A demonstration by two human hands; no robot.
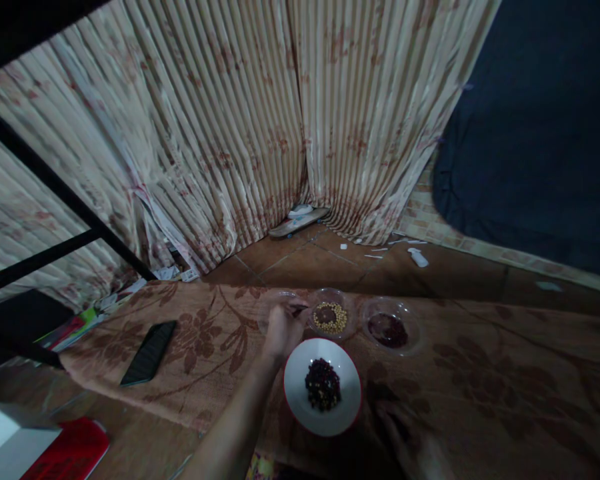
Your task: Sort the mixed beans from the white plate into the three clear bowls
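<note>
My left hand (284,328) is over a clear plastic bowl (286,294) and hides most of it. Its fingertips are closed together, and what they hold, if anything, is too small to make out. Just right of it, another clear bowl (331,320) contains yellowish beans or kernels. A third clear bowl (393,327) has small dark red beans or grains in it. Nearer to me stands a white bowl with a red rim (347,387), with a mixed heap of dark and pale beans (323,385) inside. My right hand (400,430) is low beside this bowl, its fingers dark and blurred.
A patterned brown cloth (215,333) covers the low surface, with a phone (149,353) at its left. A white and red box (45,447) lies at lower left. Behind are a skateboard (300,222), curtains (230,120) and small white litter (418,257) on the tiled floor.
</note>
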